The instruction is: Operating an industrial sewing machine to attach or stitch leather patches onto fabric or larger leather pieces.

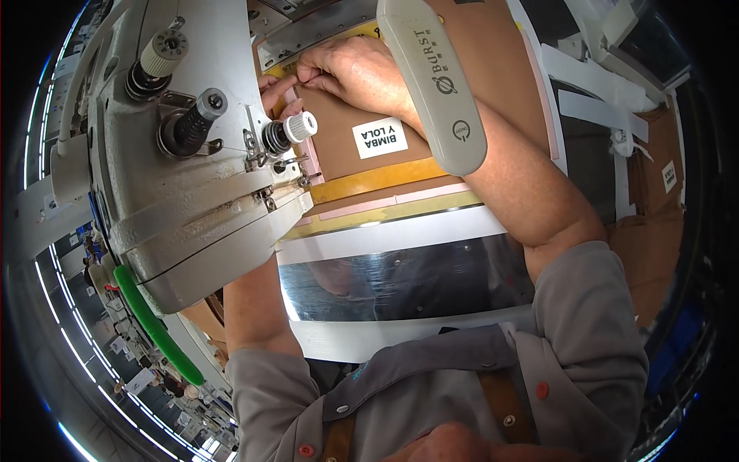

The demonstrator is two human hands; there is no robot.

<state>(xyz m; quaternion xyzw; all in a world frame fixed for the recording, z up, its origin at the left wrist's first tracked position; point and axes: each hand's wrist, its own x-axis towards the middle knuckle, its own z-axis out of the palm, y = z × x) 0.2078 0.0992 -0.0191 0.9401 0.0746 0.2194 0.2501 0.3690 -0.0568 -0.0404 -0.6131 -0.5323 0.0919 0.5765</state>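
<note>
A brown panel [339, 131] lies beneath my hands, with pink tape strips and a yellow strip [377, 180] along its edges. A white label [379, 138] with dark lettering sits on it. My right hand [350, 69] rests over the panel's far left part, its thumb and fingertips pinched together; what is between them is too small to make out. Meeting those fingertips, my left hand [282, 91] shows only its bent fingers by the pink edge; the sewing machine head [192, 177] hides the rest of it.
A pale elongated lamp [439, 85] hangs over my right forearm. Tension knobs [300, 127] jut from the machine close to my left fingers. Nearer me is a shiny metal plate [400, 281]. White strips [600, 115] and brown pieces [654, 177] lie at the right.
</note>
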